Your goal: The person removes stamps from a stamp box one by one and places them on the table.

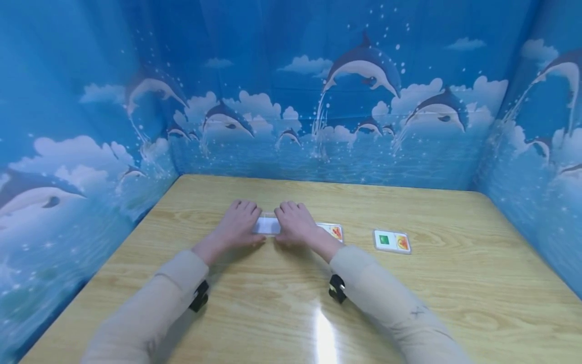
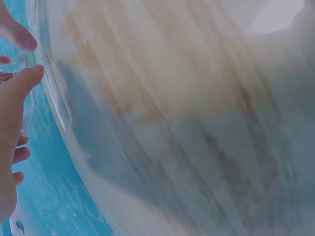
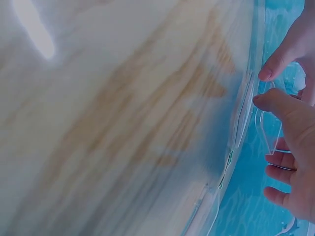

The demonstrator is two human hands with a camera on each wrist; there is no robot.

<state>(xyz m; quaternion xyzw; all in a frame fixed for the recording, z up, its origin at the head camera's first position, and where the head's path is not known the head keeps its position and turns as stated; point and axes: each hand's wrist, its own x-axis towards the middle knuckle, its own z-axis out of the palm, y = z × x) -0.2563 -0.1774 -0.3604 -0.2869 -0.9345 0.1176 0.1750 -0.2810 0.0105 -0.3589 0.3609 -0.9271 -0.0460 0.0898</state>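
Observation:
My left hand (image 1: pixel 238 225) and right hand (image 1: pixel 294 224) face each other near the table's middle. Between them they pinch a clear plastic cover (image 3: pixel 268 132), thumbs on the near side and fingers beyond it. In the left wrist view, the cover (image 2: pixel 27 105) stands raised over a flat clear card case (image 2: pixel 58 93) lying on the table. White shows between the hands in the head view, where the case (image 1: pixel 268 226) sits. Its ends are hidden by the hands.
A second cased card (image 1: pixel 335 232) with a red-orange picture lies partly behind my right wrist. Farther right is a cased card (image 1: pixel 392 241) with a green square and an orange picture. A blue dolphin-print curtain (image 1: pixel 291 146) surrounds the wooden table (image 1: pixel 454 283).

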